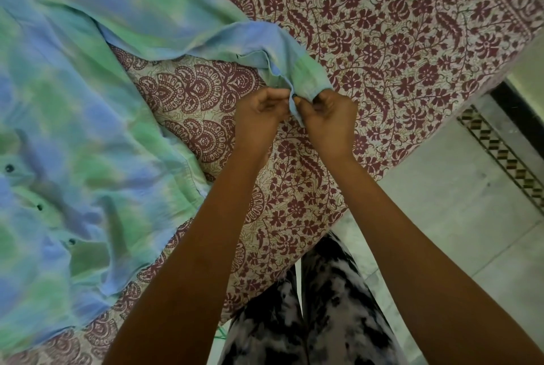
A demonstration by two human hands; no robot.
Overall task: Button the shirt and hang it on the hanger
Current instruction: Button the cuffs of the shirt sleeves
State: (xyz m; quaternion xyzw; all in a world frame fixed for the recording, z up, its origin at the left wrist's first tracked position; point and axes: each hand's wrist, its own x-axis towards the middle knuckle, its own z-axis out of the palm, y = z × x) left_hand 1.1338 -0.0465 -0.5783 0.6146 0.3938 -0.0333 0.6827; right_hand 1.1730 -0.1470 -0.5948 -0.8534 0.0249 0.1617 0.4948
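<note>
Pinching the sleeve cuff (297, 82) at twelve o'clock of both wrists, the left hand (260, 117) and right hand (329, 120) close their fingers on the shirt (73, 129) spread over the bed (412, 26).

The blue-green tie-dyed shirt (73, 135) lies spread and rumpled on the bed, dark buttons (9, 168) showing, one sleeve (182, 32) stretched rightward.

The shirt (88, 117) is tie-dyed in blue and green, with dark buttons (9, 168). The bedsheet (397, 41) is cream with maroon flowers and paisley.
</note>
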